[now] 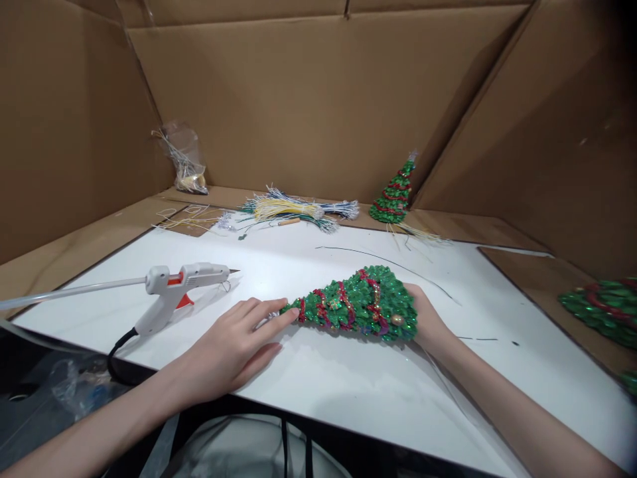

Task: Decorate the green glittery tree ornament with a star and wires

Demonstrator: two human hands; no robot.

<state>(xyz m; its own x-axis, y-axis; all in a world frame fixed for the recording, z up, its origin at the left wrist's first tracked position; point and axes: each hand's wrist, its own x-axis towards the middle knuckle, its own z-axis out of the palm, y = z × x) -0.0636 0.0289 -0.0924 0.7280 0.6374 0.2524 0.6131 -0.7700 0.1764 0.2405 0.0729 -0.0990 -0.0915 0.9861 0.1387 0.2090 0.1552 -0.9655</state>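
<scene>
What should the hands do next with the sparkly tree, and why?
Maybe roll the sparkly tree a little: it's tipped sideways, its underside hidden, with the left hand at its narrow top and the right hand at its wide base.

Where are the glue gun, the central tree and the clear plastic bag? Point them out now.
Glue gun (166, 300): head view, on its white grip.
Central tree (354, 303): head view, midway along its decorated side.
Clear plastic bag (187, 158): head view, on its middle.

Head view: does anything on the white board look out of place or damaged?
Minor clutter: a dark strand lies stray on the white board, apart from the bundled strands behind it, and a small dark scrap sits toward the right. The handled tree shows no clear damage.
</scene>
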